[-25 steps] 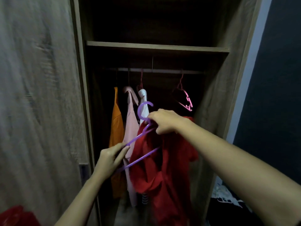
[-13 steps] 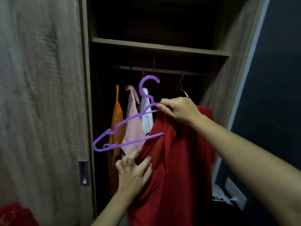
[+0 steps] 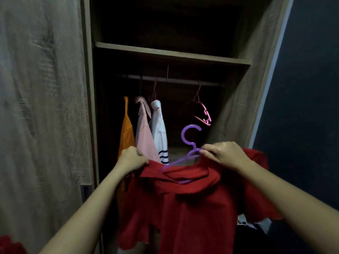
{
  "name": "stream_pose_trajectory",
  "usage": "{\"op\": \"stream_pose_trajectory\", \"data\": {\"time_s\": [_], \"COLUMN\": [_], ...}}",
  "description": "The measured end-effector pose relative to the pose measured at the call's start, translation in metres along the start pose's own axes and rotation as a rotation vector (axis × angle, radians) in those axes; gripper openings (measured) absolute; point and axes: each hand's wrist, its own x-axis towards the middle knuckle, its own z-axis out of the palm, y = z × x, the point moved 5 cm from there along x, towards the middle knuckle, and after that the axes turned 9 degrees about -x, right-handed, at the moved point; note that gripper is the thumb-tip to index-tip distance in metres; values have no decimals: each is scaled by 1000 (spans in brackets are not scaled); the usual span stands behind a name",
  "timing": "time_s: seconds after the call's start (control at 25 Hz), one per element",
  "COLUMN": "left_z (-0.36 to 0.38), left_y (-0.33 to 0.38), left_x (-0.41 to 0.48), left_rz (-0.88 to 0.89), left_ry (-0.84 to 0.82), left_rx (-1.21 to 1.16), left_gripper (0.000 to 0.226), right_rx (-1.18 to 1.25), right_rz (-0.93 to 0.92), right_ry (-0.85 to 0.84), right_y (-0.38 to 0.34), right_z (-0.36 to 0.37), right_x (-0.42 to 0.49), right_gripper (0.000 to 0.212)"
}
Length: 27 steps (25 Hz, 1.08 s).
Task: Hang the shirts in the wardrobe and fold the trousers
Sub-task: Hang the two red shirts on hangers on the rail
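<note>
Nearest, low in the head view: red shirt (image 3: 192, 208) held up in front of the open wardrobe (image 3: 244, 99), collar toward the camera, body hanging down, a sleeve spreading out at the right. Threaded through the neck opening: purple hanger (image 3: 185, 158), hook upright and free above the collar, below the rail and not on it. At the shirt's left shoulder: left hand (image 3: 133, 159), fingers curled tight, bunching the red cloth. At the right: right hand (image 3: 224, 154), fingers (image 3: 206, 153) pinching the hanger just below the hook, together with the shirt's right shoulder. Bottom left corner: a scrap of red fabric (image 3: 11, 244), unclear what.

Farther in, on the rail (image 3: 174, 80) under the shelf (image 3: 172, 54): orange shirt (image 3: 126, 136), pink shirt (image 3: 145, 140) and white shirt (image 3: 159, 131) with dark stripes on the sleeve, hanging close together at the left. To the right, apart from them: empty pink hanger (image 3: 204, 114). Left of the opening: closed wooden door (image 3: 40, 107).
</note>
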Motion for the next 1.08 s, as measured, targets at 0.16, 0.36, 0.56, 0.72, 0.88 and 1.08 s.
{"op": "stream_pose_trajectory", "data": {"time_s": [0.16, 0.36, 0.56, 0.72, 0.88, 1.08], "left_z": [32, 25, -28, -64, -79, -77], "left_y": [79, 61, 43, 26, 17, 13], "left_x": [-46, -71, -20, -3, 2, 0], "left_rz": [360, 882, 652, 605, 545, 537], "left_ry": [320, 183, 166, 255, 273, 151], "left_rx": [279, 242, 231, -88, -163, -276], "left_gripper": [21, 46, 65, 38, 30, 12], "right_rx": [164, 383, 423, 234, 257, 569], "right_rz": [312, 401, 354, 235, 290, 201], "right_ry": [-129, -72, 32, 3, -132, -167], "right_y": [-8, 11, 7, 21, 51, 50], "right_z": [19, 10, -16, -24, -7, 2], "right_x": [8, 2, 20, 20, 7, 10], "right_gripper": [48, 41, 49, 83, 68, 27]}}
